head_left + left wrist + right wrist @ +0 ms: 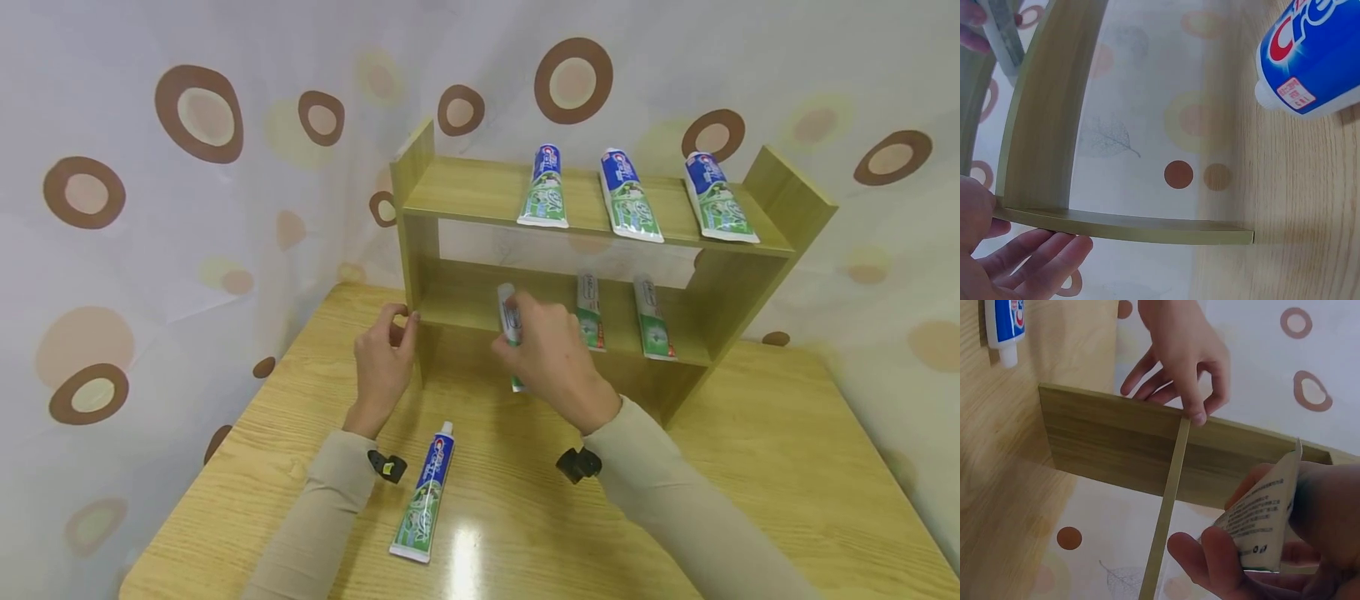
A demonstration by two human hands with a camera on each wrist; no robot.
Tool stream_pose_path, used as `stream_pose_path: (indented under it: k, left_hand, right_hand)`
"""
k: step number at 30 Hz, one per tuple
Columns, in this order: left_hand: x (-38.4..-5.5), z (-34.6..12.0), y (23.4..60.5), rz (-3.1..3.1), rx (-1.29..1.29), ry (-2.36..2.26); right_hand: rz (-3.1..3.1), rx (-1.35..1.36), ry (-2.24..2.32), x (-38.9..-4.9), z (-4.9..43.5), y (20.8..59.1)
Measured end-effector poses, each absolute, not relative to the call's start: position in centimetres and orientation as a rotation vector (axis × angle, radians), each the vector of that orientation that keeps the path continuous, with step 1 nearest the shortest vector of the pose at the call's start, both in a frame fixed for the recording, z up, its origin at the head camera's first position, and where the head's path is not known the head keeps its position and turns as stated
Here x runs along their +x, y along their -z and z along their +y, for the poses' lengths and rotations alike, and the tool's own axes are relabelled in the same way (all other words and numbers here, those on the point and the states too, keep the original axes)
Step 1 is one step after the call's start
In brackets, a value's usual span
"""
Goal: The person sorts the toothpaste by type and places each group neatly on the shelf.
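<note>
My right hand (558,358) grips a white-and-green toothpaste tube (511,323) at the front of the left part of the lower board of a small wooden shelf (465,300). The tube's capless-looking crimped end and printed back (1263,515) show in the right wrist view; the palm hides part of it. At the shelf's left side panel, my left hand (382,362) holds the front edge, thumb in front and other fingers (1054,262) along the outer face. Two similar white-and-green tubes (590,310) lie on the lower board, right of my right hand.
Three blue-and-green toothpaste tubes (630,196) lie on the top board. Another blue-and-green tube (423,500) lies on the wooden table (525,533) between my forearms, its cap towards the shelf. A patterned wall covering (285,208) stands behind.
</note>
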State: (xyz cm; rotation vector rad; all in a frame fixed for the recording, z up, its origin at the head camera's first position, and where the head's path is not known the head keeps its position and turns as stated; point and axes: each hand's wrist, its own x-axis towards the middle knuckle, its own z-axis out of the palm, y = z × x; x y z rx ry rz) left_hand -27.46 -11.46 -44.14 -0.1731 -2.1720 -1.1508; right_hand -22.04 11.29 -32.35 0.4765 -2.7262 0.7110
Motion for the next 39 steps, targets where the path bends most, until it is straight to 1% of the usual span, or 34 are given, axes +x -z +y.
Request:
stream_pose_path:
  k: [16,23,32,39]
  left_hand:
    - [-27.6,-11.4,44.2,-2.166,-0.187,1.141]
    - [-27.6,-11.5,44.1,-2.157,-0.200,1.142]
    - [-27.5,-11.5,44.2,-2.165,-0.188,1.141]
    - [-27.5,-11.5,44.1,-2.171,-0.191,1.153]
  right_hand:
    - [-2.845,0.396,-0.604,-25.7,11.3,32.5]
    - [-2.845,0.367,-0.550,-26.6,11.2,32.3]
    - [-2.869,0.340,-0.374,-28.0,10.9,32.4]
    - [-2.870,0.357,-0.414,-28.8,11.2,33.2]
